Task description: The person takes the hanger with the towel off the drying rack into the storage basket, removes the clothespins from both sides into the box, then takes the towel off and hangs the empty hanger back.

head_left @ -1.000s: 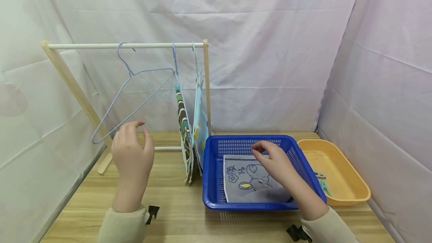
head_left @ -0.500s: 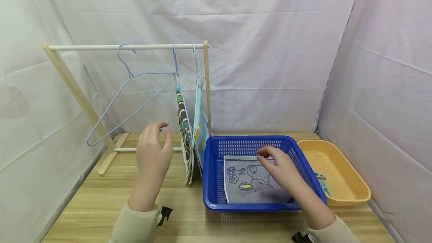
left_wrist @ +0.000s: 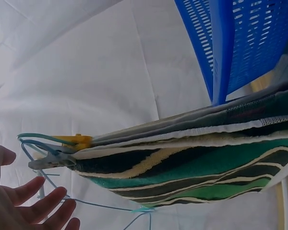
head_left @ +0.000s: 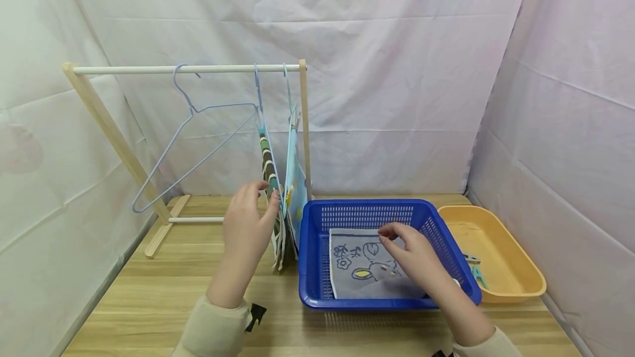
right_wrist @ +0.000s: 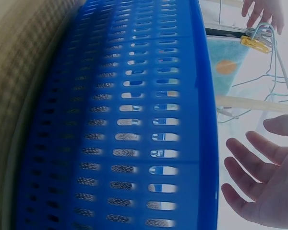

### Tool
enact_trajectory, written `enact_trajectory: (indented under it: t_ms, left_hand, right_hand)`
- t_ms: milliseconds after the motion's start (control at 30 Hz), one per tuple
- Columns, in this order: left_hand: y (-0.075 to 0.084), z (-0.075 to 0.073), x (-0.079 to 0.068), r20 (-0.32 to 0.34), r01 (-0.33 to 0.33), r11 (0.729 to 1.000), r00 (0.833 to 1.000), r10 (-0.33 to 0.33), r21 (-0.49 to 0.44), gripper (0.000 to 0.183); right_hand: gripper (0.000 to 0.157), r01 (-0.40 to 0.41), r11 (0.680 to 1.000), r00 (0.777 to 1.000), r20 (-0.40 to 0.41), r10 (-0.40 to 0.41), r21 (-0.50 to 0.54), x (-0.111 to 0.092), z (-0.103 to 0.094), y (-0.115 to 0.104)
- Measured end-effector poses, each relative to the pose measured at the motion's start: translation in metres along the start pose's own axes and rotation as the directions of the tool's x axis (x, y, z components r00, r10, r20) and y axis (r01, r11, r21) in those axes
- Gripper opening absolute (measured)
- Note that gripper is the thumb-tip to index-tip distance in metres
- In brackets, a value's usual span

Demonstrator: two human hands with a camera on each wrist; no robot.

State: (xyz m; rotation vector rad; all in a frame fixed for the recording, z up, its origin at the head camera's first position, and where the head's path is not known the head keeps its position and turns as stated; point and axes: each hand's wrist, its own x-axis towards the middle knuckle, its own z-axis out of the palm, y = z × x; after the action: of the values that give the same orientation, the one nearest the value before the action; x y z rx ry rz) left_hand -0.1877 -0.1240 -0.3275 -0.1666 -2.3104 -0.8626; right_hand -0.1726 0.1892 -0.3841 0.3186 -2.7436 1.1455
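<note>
My left hand [head_left: 248,230], fingers loosely bent and apart, is at the near side of a green-and-brown striped towel [head_left: 268,158]. That towel hangs from a blue hanger, and a grey clothespin [left_wrist: 53,160] at its corner sits just beyond my fingertips in the left wrist view. Beside it, a light-blue towel [head_left: 296,197] hangs with a yellow clothespin [left_wrist: 80,140] close by. My right hand [head_left: 414,252] hovers over the blue basket [head_left: 367,304], thumb and fingers relaxed and nothing between them. Below it in the basket lies a grey towel [head_left: 347,269] with a rabbit drawing.
A bare blue wire hanger [head_left: 161,153] hangs from the drying rack's white rail [head_left: 129,70], left of the towels. Right of the basket stands a yellow bin [head_left: 521,269] with several clothespins [head_left: 477,275]. White cloth walls surround the wooden table [head_left: 149,291].
My left hand has moved right, from in front of the bare hanger to the striped towel. My right hand has shifted only slightly right and down. The bare hanger swings a little.
</note>
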Motion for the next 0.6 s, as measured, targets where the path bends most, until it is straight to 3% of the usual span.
enact_trajectory:
  t_ms: [200,600]
  left_hand:
    - [0.001,0.005,0.001,0.032,0.010,1.000,0.999,-0.011,0.021,0.037]
    - [0.002,0.006,0.000,-0.009,-0.018,1.000,1.000,0.019,0.025,0.027]
  right_hand:
    - [0.016,-0.014,1.000,1.000,0.011,0.013,0.012,-0.002,0.005,0.003]
    - [0.009,0.043,0.999,0.999,0.011,-0.043,0.017,-0.004,0.011,0.007]
